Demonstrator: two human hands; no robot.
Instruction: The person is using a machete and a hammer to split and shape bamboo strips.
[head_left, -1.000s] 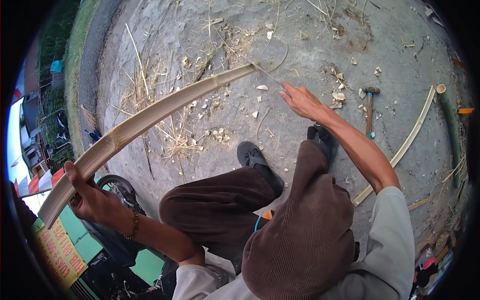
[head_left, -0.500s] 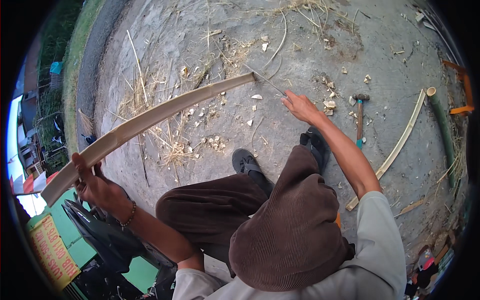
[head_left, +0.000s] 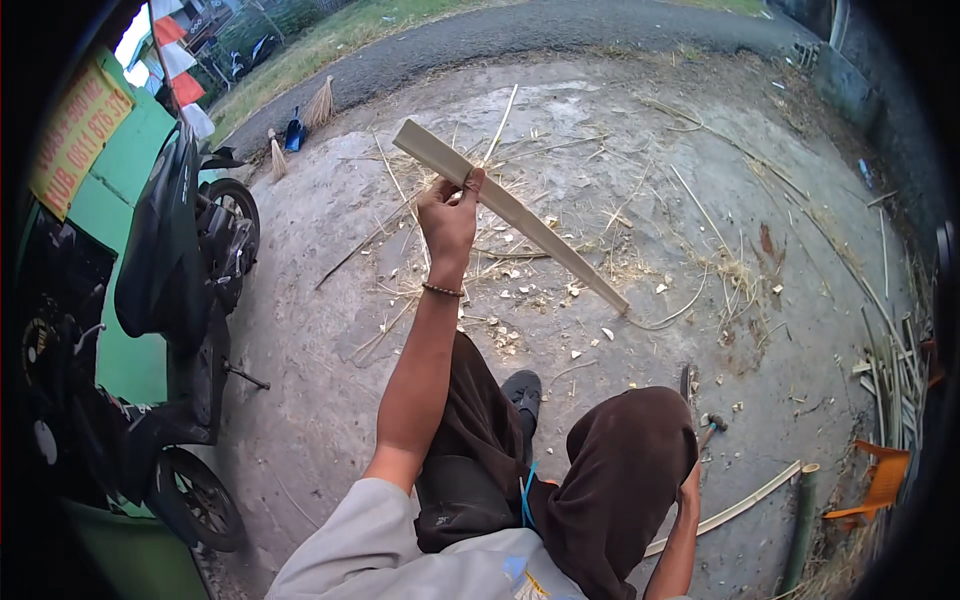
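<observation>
Left hand (head_left: 449, 218) raised at upper centre of frame, fingers wrapped tight around bamboo slat (head_left: 510, 212). Slat slants from upper centre down toward right of centre, far tip near ground. Right hand mostly hidden behind knee at lower right, grip cannot tell; hammer (head_left: 706, 432) just beside it. Motorbike (head_left: 170, 300) at left. Bamboo shavings (head_left: 520, 290) on concrete.

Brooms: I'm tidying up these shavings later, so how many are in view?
2: one straw broom by the grass verge at the road's edge, a smaller broom just nearer, behind the motorbike. Others may be hidden.
</observation>
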